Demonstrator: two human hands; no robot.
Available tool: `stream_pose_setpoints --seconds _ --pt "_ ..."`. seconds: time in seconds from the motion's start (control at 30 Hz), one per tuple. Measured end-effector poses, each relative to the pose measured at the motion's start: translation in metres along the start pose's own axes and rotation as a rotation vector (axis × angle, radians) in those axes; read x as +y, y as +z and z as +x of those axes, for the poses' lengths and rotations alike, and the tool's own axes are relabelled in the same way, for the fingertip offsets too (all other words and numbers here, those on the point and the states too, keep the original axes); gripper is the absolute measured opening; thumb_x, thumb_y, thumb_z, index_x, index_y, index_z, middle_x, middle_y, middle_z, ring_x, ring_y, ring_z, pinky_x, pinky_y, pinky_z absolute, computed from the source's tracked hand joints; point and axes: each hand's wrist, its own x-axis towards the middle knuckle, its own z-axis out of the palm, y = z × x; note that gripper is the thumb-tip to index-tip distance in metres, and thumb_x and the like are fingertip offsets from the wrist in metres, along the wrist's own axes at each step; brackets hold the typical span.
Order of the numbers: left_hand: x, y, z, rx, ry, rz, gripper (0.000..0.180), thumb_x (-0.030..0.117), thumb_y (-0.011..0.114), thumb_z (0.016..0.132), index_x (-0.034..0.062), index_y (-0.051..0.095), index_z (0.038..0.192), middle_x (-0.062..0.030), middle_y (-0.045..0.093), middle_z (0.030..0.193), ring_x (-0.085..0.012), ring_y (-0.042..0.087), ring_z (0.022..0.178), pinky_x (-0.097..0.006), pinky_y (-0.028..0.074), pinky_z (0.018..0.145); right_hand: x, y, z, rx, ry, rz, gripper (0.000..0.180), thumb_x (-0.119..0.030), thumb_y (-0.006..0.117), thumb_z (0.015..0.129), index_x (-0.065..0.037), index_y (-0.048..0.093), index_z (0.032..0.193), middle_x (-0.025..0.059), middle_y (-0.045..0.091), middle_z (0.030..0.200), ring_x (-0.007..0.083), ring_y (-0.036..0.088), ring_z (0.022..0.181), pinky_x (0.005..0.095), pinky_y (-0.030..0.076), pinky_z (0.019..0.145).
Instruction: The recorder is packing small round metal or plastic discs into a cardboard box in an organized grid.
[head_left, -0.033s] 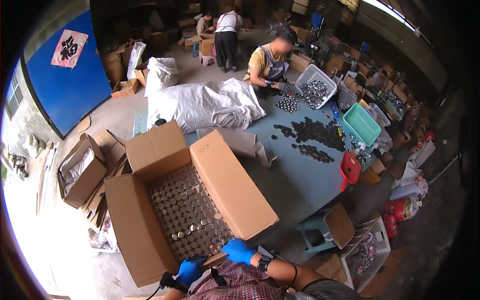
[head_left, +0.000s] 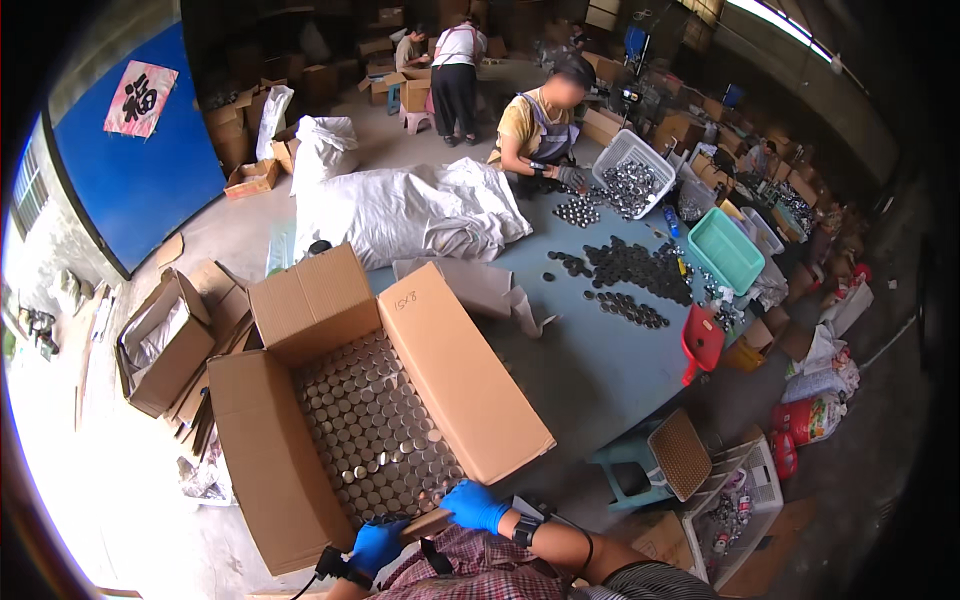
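An open cardboard box (head_left: pixel 465 370) stands in front of me with its flaps folded outward. Rows of round, flat silvery metal discs (head_left: pixel 375 420) cover its inside, some catching the light. My left hand (head_left: pixel 377 545), in a blue glove, grips the left end of the near box flap (head_left: pixel 428 524). Also blue-gloved, my right hand (head_left: pixel 475 506) is closed over the right end of that same flap, by the box's near right corner. The flap hides part of the fingers of both hands.
A blue-grey table (head_left: pixel 590 370) holds black round pieces (head_left: pixel 635 270), a green tray (head_left: pixel 725 250) and a red dustpan (head_left: pixel 702 340). Behind it a co-worker (head_left: pixel 540 125) handles small parts beside a white basket (head_left: pixel 655 160). A stool (head_left: pixel 640 460) stands right, a smaller carton (head_left: pixel 165 340) left.
Both my hands keep their hold on the flap, with only a very slight shift of the right hand and box to the left. The co-worker's gloved hand has moved slightly.
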Motion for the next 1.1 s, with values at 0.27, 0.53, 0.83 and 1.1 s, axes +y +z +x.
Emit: stream_pose_setpoints --seconds 0.27,0.53,0.83,1.1 --pt "0.031 -0.007 0.049 -0.137 -0.466 -0.822 0.076 0.027 0.070 0.092 0.0014 0.029 0.151 -0.0211 0.045 0.146 -0.0291 0.052 0.128 -0.039 0.043 0.105 0.032 -0.021 -0.038 0.360 -0.382 0.442 0.054 -0.023 0.065 0.090 -0.006 0.050 0.139 0.0126 0.057 0.131 0.0283 0.060 0.110 0.0400 0.049 0.094" --pt "0.118 0.038 0.240 0.650 -0.688 -0.977 0.069 0.022 0.058 0.099 -0.0026 0.022 0.152 -0.0202 0.035 0.153 -0.0271 0.033 0.141 -0.035 0.026 0.115 0.240 -0.125 -0.098 0.867 0.229 0.604 0.026 -0.007 0.060 0.090 -0.005 0.065 0.115 0.0129 0.065 0.117 0.0328 0.062 0.104 0.0407 0.050 0.090" --pt "0.107 0.074 0.257 0.839 -0.954 -0.533 0.059 0.031 0.047 0.103 -0.0035 0.032 0.148 -0.0212 0.045 0.146 -0.0299 0.043 0.135 -0.037 0.030 0.113 0.401 -0.068 0.026 0.544 0.279 0.627 0.024 -0.014 0.058 0.090 -0.005 0.068 0.109 0.0190 0.068 0.106 0.0381 0.064 0.099 0.0454 0.051 0.087" --pt "0.112 0.049 0.259 0.832 -1.035 -0.923 0.052 0.041 0.038 0.106 0.0014 0.053 0.137 -0.0063 0.059 0.129 -0.0159 0.051 0.118 -0.031 0.036 0.106 0.440 -0.068 0.183 0.436 0.145 0.657 0.029 -0.014 0.054 0.089 -0.003 0.063 0.115 0.0249 0.064 0.112 0.0438 0.059 0.107 0.0490 0.050 0.091"
